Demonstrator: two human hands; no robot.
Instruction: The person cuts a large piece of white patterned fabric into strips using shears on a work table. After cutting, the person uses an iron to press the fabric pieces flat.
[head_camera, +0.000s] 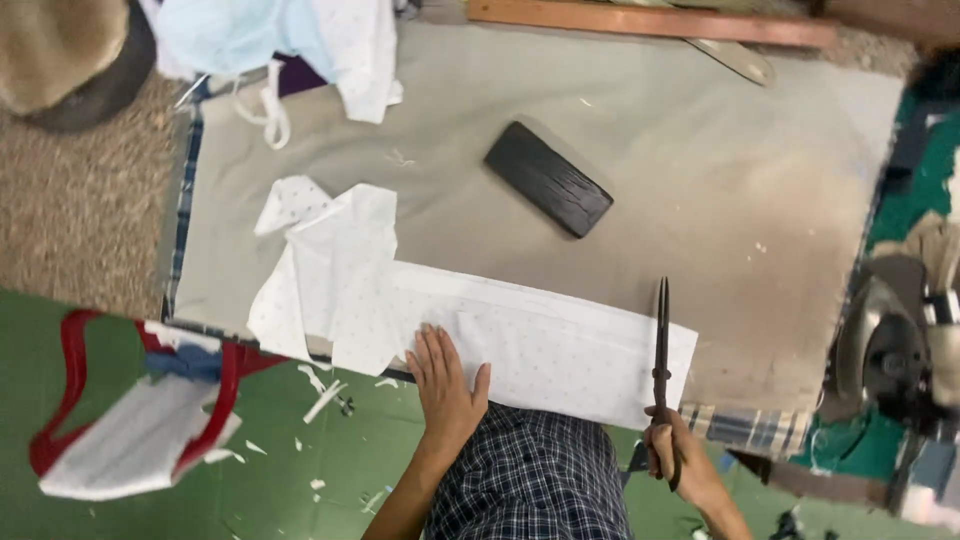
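Observation:
My left hand (446, 383) lies flat, fingers spread, on a long strip of white dotted fabric (560, 350) that runs along the near edge of the grey padded table (700, 190). The strip's left end is bunched and folded up (330, 265). My right hand (678, 455) grips the handles of dark metal scissors (661, 345). Their closed blades point away from me and rest on the right end of the strip.
A black rectangular block (548, 179) lies mid-table. More white and pale blue cloth (280, 45) is heaped at the far left. A wooden ruler (650, 20) lies along the far edge. A clothes iron (890, 350) sits at the right. Cloth scraps (130, 430) litter the green floor.

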